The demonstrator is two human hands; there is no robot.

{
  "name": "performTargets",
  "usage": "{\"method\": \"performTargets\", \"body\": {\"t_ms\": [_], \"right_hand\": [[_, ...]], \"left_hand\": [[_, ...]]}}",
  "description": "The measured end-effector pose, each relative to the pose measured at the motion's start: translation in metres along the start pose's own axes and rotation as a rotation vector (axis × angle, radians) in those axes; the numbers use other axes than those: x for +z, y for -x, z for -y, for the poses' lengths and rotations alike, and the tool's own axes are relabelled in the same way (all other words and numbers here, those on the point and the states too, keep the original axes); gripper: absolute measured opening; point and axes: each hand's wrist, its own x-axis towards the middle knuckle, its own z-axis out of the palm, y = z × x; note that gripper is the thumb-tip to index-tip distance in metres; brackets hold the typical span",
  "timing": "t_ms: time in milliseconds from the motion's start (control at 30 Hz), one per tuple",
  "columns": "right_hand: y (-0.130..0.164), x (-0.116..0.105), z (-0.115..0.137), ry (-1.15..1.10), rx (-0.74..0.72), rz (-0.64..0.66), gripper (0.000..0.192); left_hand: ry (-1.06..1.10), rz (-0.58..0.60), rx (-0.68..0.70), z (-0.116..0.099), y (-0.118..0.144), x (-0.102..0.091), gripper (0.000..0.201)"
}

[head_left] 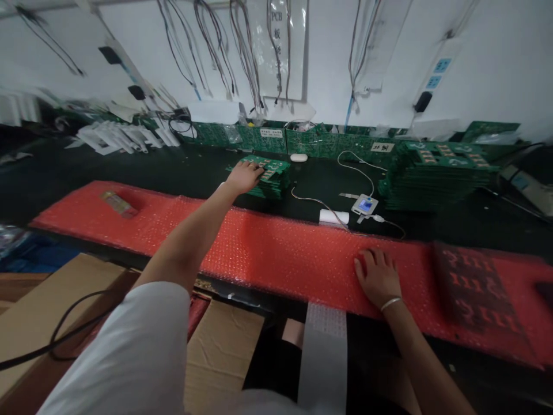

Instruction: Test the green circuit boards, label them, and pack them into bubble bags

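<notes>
I'm in an electronics workshop: green circuit boards point(273, 187) stacked on a black bench point(207, 173), red bubble wrap point(294, 248), cables point(247, 46) hung above, wall sheet point(298, 69) reading "PCB", cardboard boxes point(227, 351) below.

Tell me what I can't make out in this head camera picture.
All in the head view:
Smaller board stack: part of its top hidden by the left hand.
Dark panel: fine detail veiled by red bubble wrap.
White device: screen reading too small.
Grey strip: lower end cut off by bottom edge.
</notes>
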Motion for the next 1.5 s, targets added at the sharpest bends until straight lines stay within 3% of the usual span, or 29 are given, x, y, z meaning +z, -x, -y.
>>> {"method": "performTargets", "body": {"t_ms": [100, 200, 267, 300, 367, 467, 567, 667, 767, 833, 967, 1067, 1133, 1233, 1300, 1367, 1500], "right_hand": [[0.000, 0.001, -0.002, -0.010, 0.012, 0.028, 0.032], [-0.007, -0.014, -0.007, -0.140, 0.001, 0.032, 0.034], [-0.017, -0.036, -0.006, -0.329, -0.016, -0.067, 0.036], [-0.022, -0.048, -0.003, -0.437, -0.015, -0.147, 0.037], [-0.032, -0.071, 0.010, -0.631, -0.018, -0.252, 0.039], [-0.038, -0.084, 0.036, -0.888, 0.079, -0.104, 0.047], [-0.026, -0.074, 0.048, -0.963, 0.153, 0.077, 0.044], [-0.004, -0.060, 0.032, -1.027, 0.284, 0.011, 0.042], [0.014, -0.055, -0.009, -1.136, 0.506, -0.118, 0.051], [0.022, -0.056, -0.041, -1.078, 0.628, -0.158, 0.053], [0.032, -0.063, -0.080, -0.580, 0.667, -0.096, 0.038], [0.037, -0.068, -0.067, -0.263, 0.562, -0.203, 0.035], [0.037, -0.068, -0.043, -0.336, 0.438, -0.239, 0.038], [0.033, -0.061, -0.008, -0.638, 0.254, -0.069, 0.046], [0.029, -0.053, 0.007, -0.778, 0.265, -0.040, 0.049], [0.026, -0.044, 0.012, -0.932, 0.365, -0.098, 0.051], [0.018, -0.028, 0.007, -1.196, 0.542, -0.194, 0.055]], "left_hand": [[0.067, -0.101, 0.003, -0.004, 0.014, -0.015, 0.047], [0.324, -0.332, -0.156, -0.016, 0.033, -0.042, 0.042], [0.585, -0.492, -0.292, -0.038, 0.050, -0.062, 0.038], [0.750, -0.516, -0.320, -0.054, 0.060, -0.071, 0.036], [1.135, -0.455, -0.352, -0.095, 0.082, -0.082, 0.032], [1.682, -0.150, -0.389, -0.165, 0.115, -0.078, 0.031], [1.933, 0.130, -0.482, -0.223, 0.140, -0.058, 0.036], [2.014, 0.200, -0.565, -0.255, 0.150, -0.038, 0.042], [2.020, 0.217, -0.604, -0.262, 0.148, -0.028, 0.046], [1.990, 0.215, -0.641, -0.259, 0.145, -0.026, 0.044], [1.993, 0.245, -0.703, -0.253, 0.140, -0.027, 0.039], [2.073, 0.363, -0.705, -0.257, 0.138, -0.029, 0.033], [2.127, 0.440, -0.654, -0.264, 0.136, -0.033, 0.033], [2.190, 0.491, -0.523, -0.276, 0.135, -0.038, 0.034], [2.199, 0.439, -0.488, -0.282, 0.136, -0.039, 0.033], [2.161, 0.349, -0.521, -0.283, 0.135, -0.036, 0.035], [1.902, 0.117, -0.643, -0.264, 0.132, -0.023, 0.044]]}}
